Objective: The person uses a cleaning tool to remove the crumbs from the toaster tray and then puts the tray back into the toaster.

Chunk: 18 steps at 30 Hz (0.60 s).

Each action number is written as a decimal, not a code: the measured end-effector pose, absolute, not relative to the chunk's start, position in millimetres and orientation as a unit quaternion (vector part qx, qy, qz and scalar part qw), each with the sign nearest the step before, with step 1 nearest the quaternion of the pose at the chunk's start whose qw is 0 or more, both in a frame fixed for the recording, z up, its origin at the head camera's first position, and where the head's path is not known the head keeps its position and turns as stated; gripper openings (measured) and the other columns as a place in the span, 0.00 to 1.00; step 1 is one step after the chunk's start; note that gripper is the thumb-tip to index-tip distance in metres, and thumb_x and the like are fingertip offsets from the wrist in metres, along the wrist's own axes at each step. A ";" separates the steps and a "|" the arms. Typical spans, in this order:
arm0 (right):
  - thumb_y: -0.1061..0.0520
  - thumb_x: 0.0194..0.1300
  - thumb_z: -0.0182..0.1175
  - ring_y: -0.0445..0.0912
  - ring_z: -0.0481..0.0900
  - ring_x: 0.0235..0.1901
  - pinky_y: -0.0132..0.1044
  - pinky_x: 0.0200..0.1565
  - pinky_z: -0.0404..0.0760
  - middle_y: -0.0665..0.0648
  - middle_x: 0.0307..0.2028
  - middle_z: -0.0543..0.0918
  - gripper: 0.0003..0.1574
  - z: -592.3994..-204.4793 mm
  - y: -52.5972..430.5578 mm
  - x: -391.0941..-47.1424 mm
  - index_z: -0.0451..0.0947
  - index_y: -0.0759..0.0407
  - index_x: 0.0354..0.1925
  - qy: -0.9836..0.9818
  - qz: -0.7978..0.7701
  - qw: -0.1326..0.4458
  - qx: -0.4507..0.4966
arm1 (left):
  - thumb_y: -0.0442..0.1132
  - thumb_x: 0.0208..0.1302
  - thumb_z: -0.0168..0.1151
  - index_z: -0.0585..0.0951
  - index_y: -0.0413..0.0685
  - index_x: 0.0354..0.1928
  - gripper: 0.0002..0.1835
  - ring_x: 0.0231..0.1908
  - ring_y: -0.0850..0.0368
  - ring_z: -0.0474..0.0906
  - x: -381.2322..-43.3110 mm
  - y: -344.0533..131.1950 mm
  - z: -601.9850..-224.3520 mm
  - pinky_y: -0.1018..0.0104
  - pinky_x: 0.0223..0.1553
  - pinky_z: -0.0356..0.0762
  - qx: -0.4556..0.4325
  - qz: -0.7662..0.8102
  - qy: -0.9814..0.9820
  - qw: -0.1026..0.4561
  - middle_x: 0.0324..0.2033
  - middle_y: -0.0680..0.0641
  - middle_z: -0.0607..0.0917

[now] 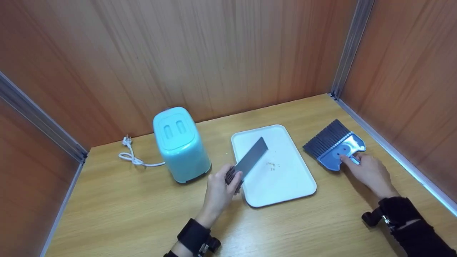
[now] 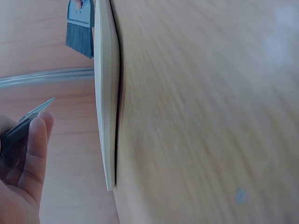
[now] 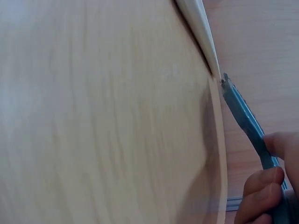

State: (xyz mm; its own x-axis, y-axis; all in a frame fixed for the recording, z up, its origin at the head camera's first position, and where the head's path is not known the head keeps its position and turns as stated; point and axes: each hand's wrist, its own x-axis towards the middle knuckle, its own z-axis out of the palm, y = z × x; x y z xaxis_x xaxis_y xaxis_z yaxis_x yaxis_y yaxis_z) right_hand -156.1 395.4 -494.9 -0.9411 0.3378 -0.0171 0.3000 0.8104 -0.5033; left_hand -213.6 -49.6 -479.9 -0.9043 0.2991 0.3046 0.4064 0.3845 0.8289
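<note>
My left hand (image 1: 222,187) grips the dark ribbed handle of a flat grey metal scraper (image 1: 251,157). Its blade slants up and to the right over the left part of a white tray (image 1: 282,187). Small yellowish crumbs (image 1: 272,166) lie near the tray's middle. Right of the tray, my right hand (image 1: 369,175) holds a blue hand brush (image 1: 337,153), thumb on its face, dark bristles toward the upper left. The left wrist view shows the scraper (image 2: 16,133) nearly edge-on between fingers and thumb. In the right wrist view the brush (image 3: 247,123) also appears edge-on.
A light blue toaster (image 1: 184,153) with two lid slots stands left of the tray. Its white cord and plug (image 1: 130,151) lie beside it. Wooden panels (image 1: 214,60) enclose the wooden table (image 1: 135,214) at the back and both sides.
</note>
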 end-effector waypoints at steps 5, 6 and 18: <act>0.20 0.76 0.49 0.45 0.62 0.24 0.37 0.27 0.58 0.51 0.24 0.61 0.43 -498.0 399.2 -156.6 0.62 0.56 0.29 -0.949 0.249 0.023 -0.194 | 0.38 0.78 0.65 0.82 0.43 0.42 0.06 0.19 0.62 0.85 -214.0 -50.5 -479.5 0.66 0.21 0.87 -0.201 -0.530 -0.823 0.039 0.28 0.44 0.88; 0.20 0.75 0.49 0.45 0.62 0.24 0.37 0.27 0.58 0.51 0.24 0.61 0.43 -497.9 399.5 -156.7 0.63 0.56 0.29 -0.949 0.245 0.022 -0.198 | 0.39 0.78 0.65 0.82 0.43 0.42 0.07 0.19 0.61 0.85 -214.2 -50.7 -479.6 0.67 0.21 0.87 -0.199 -0.533 -0.822 0.037 0.28 0.43 0.88; 0.14 0.71 0.46 0.46 0.67 0.20 0.38 0.21 0.66 0.52 0.22 0.64 0.51 -495.6 403.5 -153.4 0.71 0.59 0.29 -0.953 0.215 -0.029 -0.213 | 0.40 0.78 0.66 0.82 0.41 0.45 0.08 0.21 0.54 0.89 -217.8 -53.9 -481.9 0.63 0.23 0.89 -0.172 -0.566 -0.806 0.012 0.31 0.41 0.89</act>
